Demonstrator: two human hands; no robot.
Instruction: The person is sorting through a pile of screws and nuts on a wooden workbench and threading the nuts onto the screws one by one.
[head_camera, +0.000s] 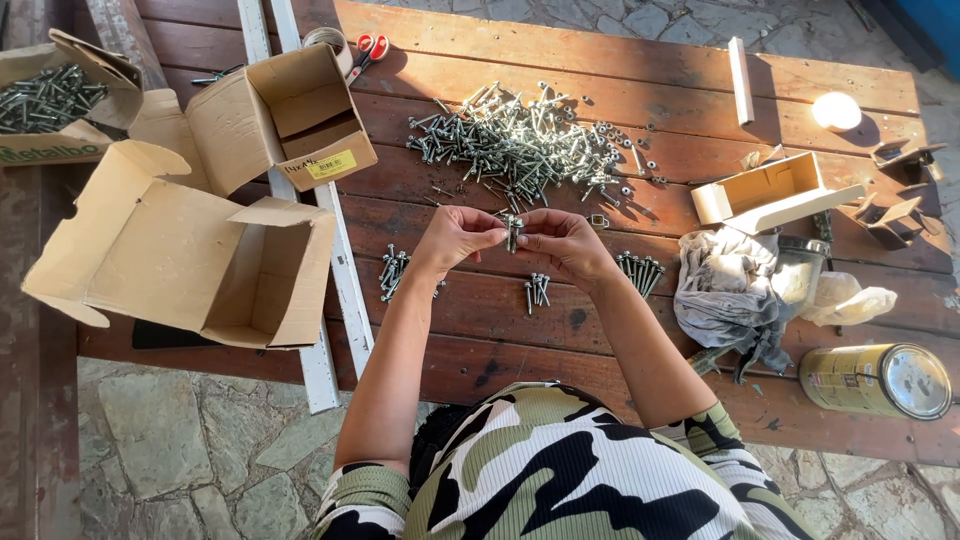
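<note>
Yellow rectangular label (331, 165) on the flap of a tipped brown cardboard box (285, 115), up and left of the fingers. Nothing inside that box, open side facing the camera. Larger brown cardboard carton (185, 255) lying on its side left of the fingers, also bare inside. Third cardboard box (50, 100) far up-left, green printing on its side, filled with grey screws. Small cream box (765, 190) right of the fingers, open at the top, contents not discernible. Yellow metal can (880, 380) lying on its side down-right of the fingers, lid end toward the camera.

Large loose pile of screws (525, 145) just beyond the fingers on the red-brown plank bench (600, 70). Small groups of screws (538, 290) directly below the fingers, more to the left (392, 272) and right (640, 272). Grey rag (725, 290) right of these. Red-handled scissors (370, 50) far up-left, beside a roll of tape.

Left hand (455, 235) and right hand (565, 240) raised above the bench, forearms bare, wrists angled inward, fingertips meeting at centre. Fingers of both hands pinched together on a small cluster of screws (513, 232), held upright between them, clear of the bench surface.
</note>
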